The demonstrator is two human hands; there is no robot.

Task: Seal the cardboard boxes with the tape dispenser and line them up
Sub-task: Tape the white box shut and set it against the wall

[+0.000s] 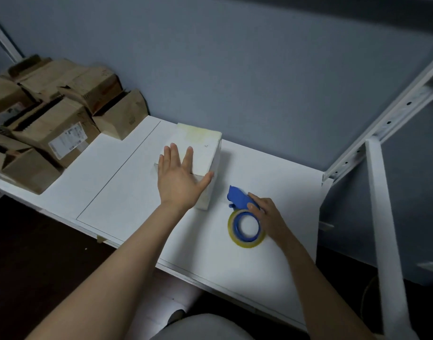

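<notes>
A small white cardboard box (202,148) lies on the white table (127,182), with yellowish tape across its far end. My left hand (178,177) rests flat on the box's near top, fingers straight and spread, thumb at the near right corner. To the right of the box lies a blue tape dispenser (240,198) with a yellowish tape roll (246,228) on a blue core. My right hand (267,214) lies over the dispenser's right side, its fingers curled on the blue handle.
Several brown cardboard boxes (53,123) are piled at the table's left end, some with open flaps and labels. A white metal shelf frame (382,192) stands at the right. A grey-blue wall runs behind the table. The floor below is dark.
</notes>
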